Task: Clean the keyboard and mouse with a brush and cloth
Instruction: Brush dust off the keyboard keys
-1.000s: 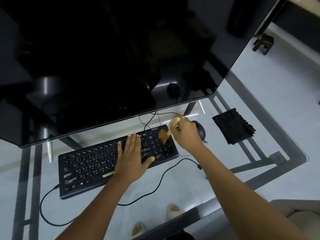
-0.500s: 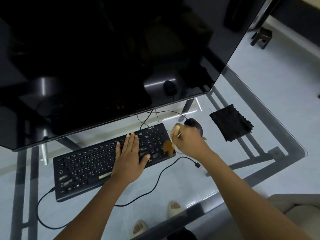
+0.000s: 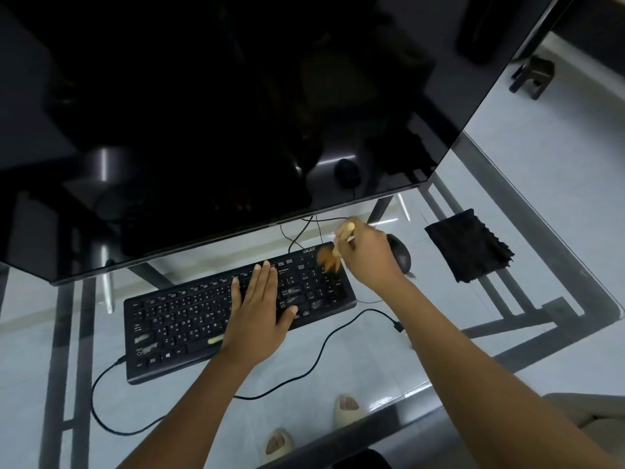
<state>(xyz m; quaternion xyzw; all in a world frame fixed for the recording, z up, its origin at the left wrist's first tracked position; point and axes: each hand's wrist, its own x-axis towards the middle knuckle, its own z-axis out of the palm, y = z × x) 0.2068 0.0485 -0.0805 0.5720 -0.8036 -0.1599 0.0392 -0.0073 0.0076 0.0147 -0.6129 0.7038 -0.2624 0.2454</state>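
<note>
Keyboard, black, flat, plastic and corded, lies on the glass tabletop with dark frame bars, under the lower edge of the large dark monitor screen.

From the head view, the left hand lies flat on the middle keys, fingers straight and together, holding nothing, only pressing the board down. The right hand has its fingers curled round the pale wooden handle of the small brush with brown bristles; the bristles, blurred, touch the numeric pad just left of those fingers.

The black oval mouse sits just right of the right knuckles, and the black crinkle-edged cloth lies further right, apart from both hands.

To do this step well, I judge short strokes should flick toward the board's right edge, bristle tips working between keys, with light pressure. The left palm should keep the board from sliding. Care is needed not to snag the thin black cables just beyond the brush fingers.
</note>
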